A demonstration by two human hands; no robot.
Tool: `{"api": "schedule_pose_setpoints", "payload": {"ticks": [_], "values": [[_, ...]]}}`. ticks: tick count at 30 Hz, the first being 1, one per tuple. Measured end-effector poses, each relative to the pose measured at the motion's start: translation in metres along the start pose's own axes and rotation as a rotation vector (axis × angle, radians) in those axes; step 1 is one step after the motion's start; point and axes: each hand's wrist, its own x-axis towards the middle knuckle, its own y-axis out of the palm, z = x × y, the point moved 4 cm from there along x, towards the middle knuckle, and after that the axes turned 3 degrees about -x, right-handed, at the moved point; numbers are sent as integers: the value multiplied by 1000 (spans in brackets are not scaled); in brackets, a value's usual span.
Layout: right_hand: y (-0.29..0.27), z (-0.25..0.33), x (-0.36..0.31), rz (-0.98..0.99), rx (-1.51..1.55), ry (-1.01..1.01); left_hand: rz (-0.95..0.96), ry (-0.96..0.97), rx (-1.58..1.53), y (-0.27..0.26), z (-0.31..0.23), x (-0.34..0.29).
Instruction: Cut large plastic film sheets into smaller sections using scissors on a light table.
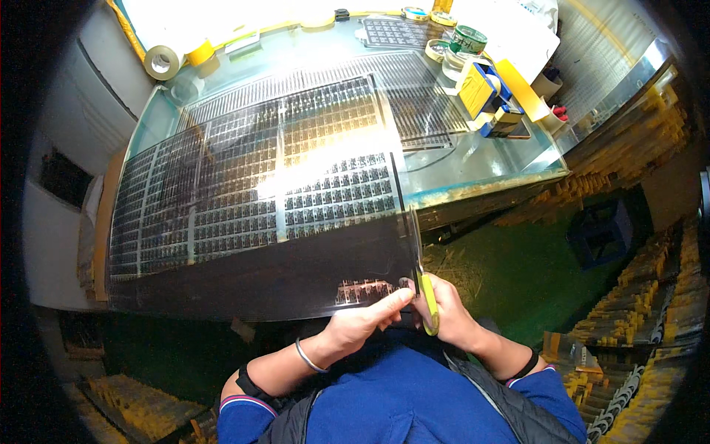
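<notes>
clock positions are read from the middle of the view. nearest, at 6 o'clock, the left hand is almost closed, its thumb pressing down on the near right corner of the patterned film sheet. at about 4:30 the right hand curls around the yellow-green handle of the scissors, whose blades point toward 12 along the sheet's right edge; how wide the blades are parted, i cannot tell.

the film sheet stretches from the hands toward 9 and 11 o'clock, its near part overhanging the glass-topped surface. it bears rows of small dark printed units, with a plain dark band nearest the person.

as for progress, cutting seems under way rather than finished: the scissors stand at the edge, and the sheet reads as one large piece. how much of that edge is trimmed cannot be told, and no loose offcut can be made out. what is left would be any uncut length beyond the blades.

farther off, a dark striped sheet lies toward 1 o'clock, with what looks like a blue-and-yellow tape dispenser just beside it. farthest are a green tape roll at 1 and a beige tape roll past 10.
</notes>
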Motion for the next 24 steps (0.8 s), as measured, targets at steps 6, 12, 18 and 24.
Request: {"api": "schedule_pose_setpoints", "payload": {"ticks": [6, 12, 18, 24], "values": [[-5, 5, 1, -13, -11, -21, 19, 0, 57, 4, 1, -4], [-5, 7, -2, -16, 54, 106, 28, 3, 107, 6, 7, -6], [-17, 4, 6, -111, -4, -87, 121, -65, 252, 15, 15, -13], [-16, 1, 8, -98, 36, -38, 150, -60, 305, 11, 21, -12]]}}
